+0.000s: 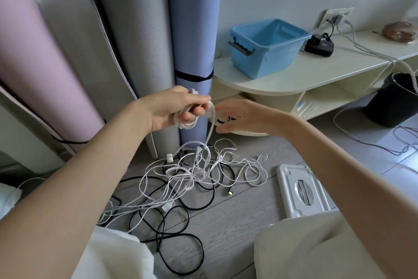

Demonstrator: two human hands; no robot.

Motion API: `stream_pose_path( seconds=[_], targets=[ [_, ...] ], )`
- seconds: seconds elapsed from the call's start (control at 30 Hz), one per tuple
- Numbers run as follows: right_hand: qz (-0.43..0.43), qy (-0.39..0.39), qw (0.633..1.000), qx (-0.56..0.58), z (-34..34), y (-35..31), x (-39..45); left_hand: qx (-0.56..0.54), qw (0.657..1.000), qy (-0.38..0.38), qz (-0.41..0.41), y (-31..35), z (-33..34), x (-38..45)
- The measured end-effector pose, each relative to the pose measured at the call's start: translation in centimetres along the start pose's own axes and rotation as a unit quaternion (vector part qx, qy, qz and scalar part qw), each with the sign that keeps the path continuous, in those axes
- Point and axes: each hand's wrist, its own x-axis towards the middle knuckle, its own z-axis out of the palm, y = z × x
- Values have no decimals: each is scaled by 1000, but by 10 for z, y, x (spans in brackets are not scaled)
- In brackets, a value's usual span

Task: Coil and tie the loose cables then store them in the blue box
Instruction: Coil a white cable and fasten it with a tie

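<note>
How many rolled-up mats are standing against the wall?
3. A pink mat leans at the far left, a grey mat stands in the middle, and a blue mat stands to its right, beside the shelf. Others may be out of frame.

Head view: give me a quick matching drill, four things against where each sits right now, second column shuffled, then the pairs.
Things:
1. blue box
2. white cable coil
3. black bin
4. tangled cables

Places:
A. on the floor, in front of the rolled mats
B. on the cream shelf top, open, nothing visible inside
C. gripped in the left hand, one strand hanging down to the pile
D. on the floor at the far right, beside the shelf unit

Pairs: 1-B, 2-C, 3-D, 4-A

The right hand is open beside the coil.
</note>
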Motion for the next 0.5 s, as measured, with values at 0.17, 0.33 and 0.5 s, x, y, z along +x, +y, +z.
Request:
stream_pose_path(
  seconds=[0.17,0.33,0.5],
  targets=[
    [-39,18,993,109,14,0,5,-7,998,-53,32,7,-3,-11],
    [-27,40,967,252,1,-3,-5,-44,997,62,29,0,-17,-4],
    [11,-17,979,204,-12,-2,-11,-167,957,225,78,-10,-34,13]
  ],
)
